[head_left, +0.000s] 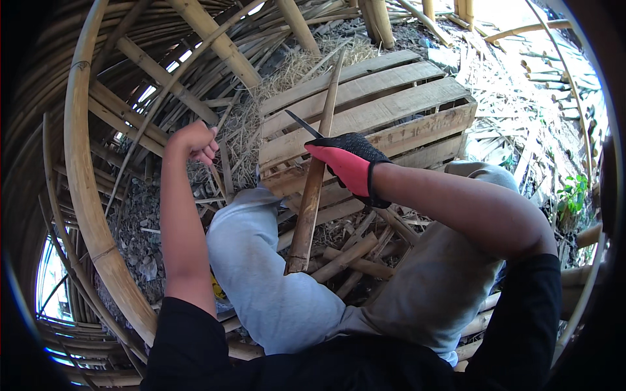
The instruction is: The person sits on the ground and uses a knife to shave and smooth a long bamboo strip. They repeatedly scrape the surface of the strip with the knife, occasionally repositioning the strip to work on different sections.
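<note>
My right hand, in a black and red glove, is closed round a knife. Its dark blade points up and to the left. Under that hand runs a long split bamboo piece, from beside my left knee up over a slatted wooden crate. Whether the gloved fingers also grip the bamboo is hidden. My bare left hand is off to the left of the crate, its fingers curled in. Thin strips show close to it, but I cannot make out whether it holds one.
Straw and shavings lie left of the crate. Cut bamboo pieces are strewn between my legs. A thick curved bamboo pole rises at the left, before a wall of bamboo strips. More cut poles lie at the far right, near a small green plant.
</note>
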`<state>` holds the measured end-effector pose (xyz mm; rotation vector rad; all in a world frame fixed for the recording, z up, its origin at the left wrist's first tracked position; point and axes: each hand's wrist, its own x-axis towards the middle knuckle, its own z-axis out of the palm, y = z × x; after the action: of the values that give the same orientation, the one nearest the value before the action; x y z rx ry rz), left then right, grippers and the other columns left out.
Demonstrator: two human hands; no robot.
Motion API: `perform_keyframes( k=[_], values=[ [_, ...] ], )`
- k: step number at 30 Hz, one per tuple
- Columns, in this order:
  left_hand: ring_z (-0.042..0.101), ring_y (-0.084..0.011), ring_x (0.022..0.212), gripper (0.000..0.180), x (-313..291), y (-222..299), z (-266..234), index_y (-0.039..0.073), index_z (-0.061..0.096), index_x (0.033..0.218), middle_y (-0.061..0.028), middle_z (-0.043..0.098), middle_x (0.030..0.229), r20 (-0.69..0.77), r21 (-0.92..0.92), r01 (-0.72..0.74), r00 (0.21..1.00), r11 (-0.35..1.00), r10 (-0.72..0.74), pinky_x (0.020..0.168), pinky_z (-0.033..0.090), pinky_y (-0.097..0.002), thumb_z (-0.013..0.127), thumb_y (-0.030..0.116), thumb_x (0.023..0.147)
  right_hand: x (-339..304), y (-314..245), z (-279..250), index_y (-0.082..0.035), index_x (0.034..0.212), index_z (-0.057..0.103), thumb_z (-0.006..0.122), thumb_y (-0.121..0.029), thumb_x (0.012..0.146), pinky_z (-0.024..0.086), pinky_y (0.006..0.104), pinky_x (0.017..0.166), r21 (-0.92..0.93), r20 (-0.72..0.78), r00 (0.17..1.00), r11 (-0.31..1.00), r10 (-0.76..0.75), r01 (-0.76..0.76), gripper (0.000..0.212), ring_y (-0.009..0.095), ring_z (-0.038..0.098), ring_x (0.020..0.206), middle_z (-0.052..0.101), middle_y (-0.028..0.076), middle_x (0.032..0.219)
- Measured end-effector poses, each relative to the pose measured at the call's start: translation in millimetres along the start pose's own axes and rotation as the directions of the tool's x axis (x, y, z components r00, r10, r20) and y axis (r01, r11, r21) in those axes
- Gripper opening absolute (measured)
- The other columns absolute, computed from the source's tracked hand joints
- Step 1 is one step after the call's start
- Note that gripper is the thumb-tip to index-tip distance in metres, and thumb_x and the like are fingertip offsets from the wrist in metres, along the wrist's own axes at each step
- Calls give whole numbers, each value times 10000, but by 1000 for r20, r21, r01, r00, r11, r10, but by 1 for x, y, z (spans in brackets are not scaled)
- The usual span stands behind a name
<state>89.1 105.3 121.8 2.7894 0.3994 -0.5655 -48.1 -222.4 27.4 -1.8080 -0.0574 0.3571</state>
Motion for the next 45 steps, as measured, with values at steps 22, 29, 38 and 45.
perform_keyframes(
  k=[22, 29, 38, 45],
  values=[
    [406, -78, 425, 379, -179, 1, 251, 156, 541, 1010, 25, 439, 578, 297, -954, 269, 782, 132, 549, 382, 331, -236, 396, 504, 1050, -34, 4, 30, -112, 1059, 716, 406, -534, 1010, 530, 459, 764, -740, 165, 955, 609, -246, 285, 526, 398, 680, 833, 681, 224, 877],
    [318, -58, 358, 369, -185, -9, 225, 151, 552, 987, 55, 385, 513, 382, -912, 406, 788, 59, 482, 337, 239, -226, 408, 486, 1048, -47, 4, 34, -181, 1275, 630, 395, -386, 1025, 546, 486, 731, -814, 305, 895, 398, -327, 423, 400, 395, 695, 866, 700, 209, 984],
    [308, -34, 372, 301, -183, -12, 227, 174, 487, 909, 75, 350, 506, 390, -776, 621, 615, -115, 685, 329, 225, -200, 376, 402, 1070, -27, 0, 32, -106, 1093, 706, 398, -568, 1001, 525, 466, 845, -754, 284, 918, 527, -277, 392, 562, 380, 677, 964, 709, 194, 1009],
    [302, -39, 372, 316, -185, -12, 227, 161, 473, 872, 64, 351, 486, 440, -797, 600, 655, -70, 614, 326, 261, -195, 360, 371, 1079, -32, -4, 27, -132, 1156, 683, 467, -536, 978, 546, 445, 795, -806, 367, 898, 399, -243, 437, 492, 343, 692, 918, 716, 158, 1007]
  ],
)
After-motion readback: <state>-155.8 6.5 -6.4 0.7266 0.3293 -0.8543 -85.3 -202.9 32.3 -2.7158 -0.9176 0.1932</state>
